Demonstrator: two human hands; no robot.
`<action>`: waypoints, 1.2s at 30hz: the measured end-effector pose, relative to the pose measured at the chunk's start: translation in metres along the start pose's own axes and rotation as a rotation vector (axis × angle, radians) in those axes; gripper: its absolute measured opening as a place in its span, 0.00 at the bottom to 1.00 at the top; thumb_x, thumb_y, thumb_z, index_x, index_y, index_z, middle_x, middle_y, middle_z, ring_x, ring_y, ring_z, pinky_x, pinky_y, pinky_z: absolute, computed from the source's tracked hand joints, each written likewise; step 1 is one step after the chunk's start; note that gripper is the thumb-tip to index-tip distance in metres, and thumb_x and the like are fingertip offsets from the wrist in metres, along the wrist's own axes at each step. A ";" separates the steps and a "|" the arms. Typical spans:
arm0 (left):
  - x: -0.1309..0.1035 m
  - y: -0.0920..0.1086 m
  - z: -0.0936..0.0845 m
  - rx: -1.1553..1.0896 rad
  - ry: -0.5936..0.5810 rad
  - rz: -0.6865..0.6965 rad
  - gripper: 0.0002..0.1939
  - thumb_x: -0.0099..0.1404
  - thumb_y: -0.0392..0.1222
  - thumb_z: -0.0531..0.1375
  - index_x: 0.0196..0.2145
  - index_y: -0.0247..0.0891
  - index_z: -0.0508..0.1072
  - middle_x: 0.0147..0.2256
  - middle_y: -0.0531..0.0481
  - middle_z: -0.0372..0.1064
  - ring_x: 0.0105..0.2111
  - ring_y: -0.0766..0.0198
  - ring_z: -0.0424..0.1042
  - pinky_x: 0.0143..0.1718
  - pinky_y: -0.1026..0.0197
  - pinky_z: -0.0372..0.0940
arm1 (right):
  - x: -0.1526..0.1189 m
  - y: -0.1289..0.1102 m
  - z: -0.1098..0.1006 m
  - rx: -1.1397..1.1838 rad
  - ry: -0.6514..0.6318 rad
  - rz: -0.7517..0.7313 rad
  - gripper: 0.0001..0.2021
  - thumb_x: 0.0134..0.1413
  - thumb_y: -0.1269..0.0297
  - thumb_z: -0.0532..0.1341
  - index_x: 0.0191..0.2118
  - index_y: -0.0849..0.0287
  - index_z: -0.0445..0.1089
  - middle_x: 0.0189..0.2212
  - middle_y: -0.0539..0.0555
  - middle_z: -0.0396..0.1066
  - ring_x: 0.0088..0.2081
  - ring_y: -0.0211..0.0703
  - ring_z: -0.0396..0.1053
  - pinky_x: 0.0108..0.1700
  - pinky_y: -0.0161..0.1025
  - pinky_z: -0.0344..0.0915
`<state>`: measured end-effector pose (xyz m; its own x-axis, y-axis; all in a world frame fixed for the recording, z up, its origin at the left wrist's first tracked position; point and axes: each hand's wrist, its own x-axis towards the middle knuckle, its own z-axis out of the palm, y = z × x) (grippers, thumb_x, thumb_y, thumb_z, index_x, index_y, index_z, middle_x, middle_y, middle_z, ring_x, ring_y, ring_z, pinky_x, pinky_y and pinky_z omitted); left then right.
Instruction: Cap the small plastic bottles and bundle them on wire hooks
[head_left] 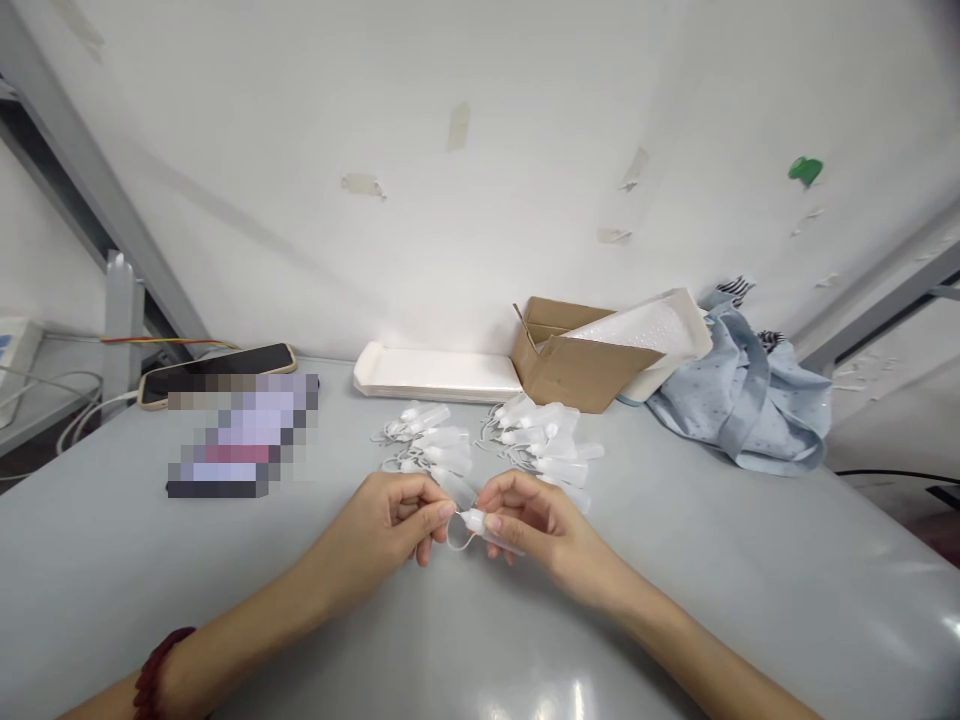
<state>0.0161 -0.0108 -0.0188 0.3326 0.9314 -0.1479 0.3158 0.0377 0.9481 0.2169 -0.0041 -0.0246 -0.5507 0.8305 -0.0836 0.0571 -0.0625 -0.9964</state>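
Note:
My right hand (529, 520) grips a small translucent squeeze bottle (475, 520) with a white tip, lying nearly level and pointing left. A thin white cord (452, 541) curves in a loop below the tip. At the tip, my left hand (412, 518) pinches the cord between thumb and forefinger; the exact pinch point is too small to make out. Just beyond my hands lie two loose groups of similar bottles, a left group (450, 438) and a right group (551, 435), their cords trailing to the left.
A stack of white padded mailers (442, 372) lies against the wall, beside an open cardboard box (592, 375) with another mailer leaning in it. A blue cloth bag (757, 410) is at right. At left are a phone (217, 375) on a cable and a blurred-out device (251, 435).

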 end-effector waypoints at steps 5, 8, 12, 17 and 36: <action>0.000 -0.002 0.003 -0.003 -0.027 0.005 0.13 0.60 0.44 0.55 0.21 0.36 0.68 0.16 0.58 0.60 0.18 0.69 0.62 0.22 0.67 0.56 | 0.002 0.003 0.003 -0.007 0.022 0.010 0.10 0.53 0.59 0.62 0.35 0.60 0.63 0.27 0.48 0.65 0.27 0.35 0.64 0.29 0.34 0.58; 0.000 -0.004 0.006 -0.013 -0.029 0.005 0.12 0.60 0.43 0.55 0.21 0.36 0.67 0.17 0.58 0.59 0.19 0.69 0.62 0.22 0.66 0.56 | 0.003 0.006 0.004 0.004 0.016 0.017 0.10 0.52 0.60 0.62 0.35 0.59 0.63 0.26 0.48 0.65 0.27 0.34 0.64 0.29 0.34 0.57; 0.001 -0.007 0.006 -0.020 -0.026 0.006 0.12 0.60 0.43 0.56 0.22 0.36 0.67 0.17 0.58 0.60 0.18 0.69 0.62 0.22 0.66 0.56 | 0.004 0.009 0.003 0.014 0.002 0.017 0.10 0.53 0.61 0.62 0.35 0.59 0.62 0.26 0.48 0.65 0.27 0.34 0.63 0.29 0.34 0.56; 0.006 -0.008 0.000 -0.033 -0.040 0.018 0.15 0.62 0.47 0.54 0.22 0.36 0.70 0.16 0.56 0.62 0.19 0.67 0.62 0.23 0.65 0.56 | 0.003 0.006 0.000 -0.027 0.014 -0.014 0.08 0.55 0.61 0.60 0.36 0.59 0.63 0.26 0.49 0.65 0.27 0.35 0.63 0.30 0.35 0.57; 0.003 -0.007 0.002 -0.012 -0.053 -0.034 0.11 0.59 0.44 0.57 0.23 0.36 0.68 0.19 0.57 0.62 0.17 0.71 0.60 0.21 0.67 0.55 | 0.001 0.005 0.003 -0.075 0.033 -0.012 0.06 0.54 0.65 0.61 0.34 0.60 0.64 0.27 0.47 0.64 0.28 0.33 0.63 0.33 0.35 0.59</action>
<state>0.0171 -0.0091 -0.0264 0.3690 0.9089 -0.1945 0.3172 0.0736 0.9455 0.2136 -0.0052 -0.0301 -0.5241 0.8488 -0.0695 0.1133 -0.0114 -0.9935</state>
